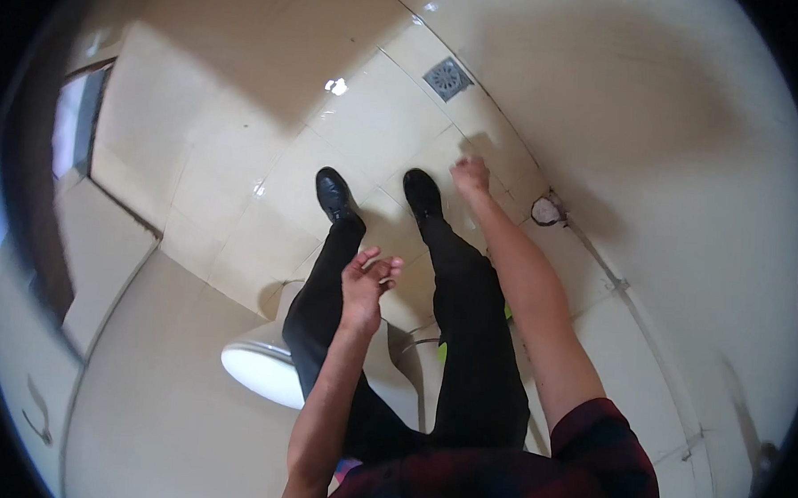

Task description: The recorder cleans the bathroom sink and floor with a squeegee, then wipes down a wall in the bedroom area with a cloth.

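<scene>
My left hand (369,284) hangs in front of my left thigh with its fingers apart and slightly bent, and nothing shows in it. Farther forward, my right hand (470,175) reaches out above the tiled floor (406,96), near my right black shoe (421,193). Its fingers are curled in, and the fingertips are hidden, so I cannot tell whether it holds anything small. Both my feet stand on the tiles, the left black shoe (334,193) slightly apart from the other. Behind my legs is a white toilet (260,373), partly covered by my trousers (475,332).
A square metal floor drain (448,79) lies ahead by the right wall (648,193). Nearer, a round pipe stub or opening (547,210) sits at the wall's foot. Something green (442,352) shows beside my right leg. On the left are a doorway (77,121) and a hook (45,436).
</scene>
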The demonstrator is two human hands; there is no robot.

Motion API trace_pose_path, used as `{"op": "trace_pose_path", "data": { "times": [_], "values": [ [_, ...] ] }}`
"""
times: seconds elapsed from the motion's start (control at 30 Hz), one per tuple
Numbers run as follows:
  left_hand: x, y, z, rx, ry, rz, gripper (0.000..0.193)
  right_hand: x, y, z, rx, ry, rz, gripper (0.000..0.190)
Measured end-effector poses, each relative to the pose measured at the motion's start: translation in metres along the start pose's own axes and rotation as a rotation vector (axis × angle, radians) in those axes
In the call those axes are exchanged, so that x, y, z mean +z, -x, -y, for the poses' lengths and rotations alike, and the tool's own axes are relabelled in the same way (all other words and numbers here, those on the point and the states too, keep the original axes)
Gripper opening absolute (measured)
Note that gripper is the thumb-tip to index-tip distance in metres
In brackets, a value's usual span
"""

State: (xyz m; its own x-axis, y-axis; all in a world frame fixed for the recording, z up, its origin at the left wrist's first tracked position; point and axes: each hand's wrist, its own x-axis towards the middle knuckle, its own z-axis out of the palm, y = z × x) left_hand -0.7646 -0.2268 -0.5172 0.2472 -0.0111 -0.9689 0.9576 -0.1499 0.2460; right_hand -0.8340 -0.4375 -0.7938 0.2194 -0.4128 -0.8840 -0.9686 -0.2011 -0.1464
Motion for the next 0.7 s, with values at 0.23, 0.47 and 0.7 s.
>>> {"op": "trace_pose_path", "data": {
  "times": [0.23, 0.47, 0.7],
  "values": [
    [0.003, 0.16, -0.029, 0.106, 0.09, 0.179, 0.02, -0.116, 0.177, -0.063, 0.092, -0.406, -0.123, 0.02],
    [-0.078, 0.313, -0.074, 0.442, 0.306, 0.022, 0.028, -0.277, 0.436, 0.126, -0.405, -0.393, 0.151, 0.014],
    [-0.185, 0.374, -0.082, 0.513, 0.648, -0.284, 0.039, -0.322, 0.495, 0.25, -0.663, -0.174, 0.171, 0.014]
  ]
}}
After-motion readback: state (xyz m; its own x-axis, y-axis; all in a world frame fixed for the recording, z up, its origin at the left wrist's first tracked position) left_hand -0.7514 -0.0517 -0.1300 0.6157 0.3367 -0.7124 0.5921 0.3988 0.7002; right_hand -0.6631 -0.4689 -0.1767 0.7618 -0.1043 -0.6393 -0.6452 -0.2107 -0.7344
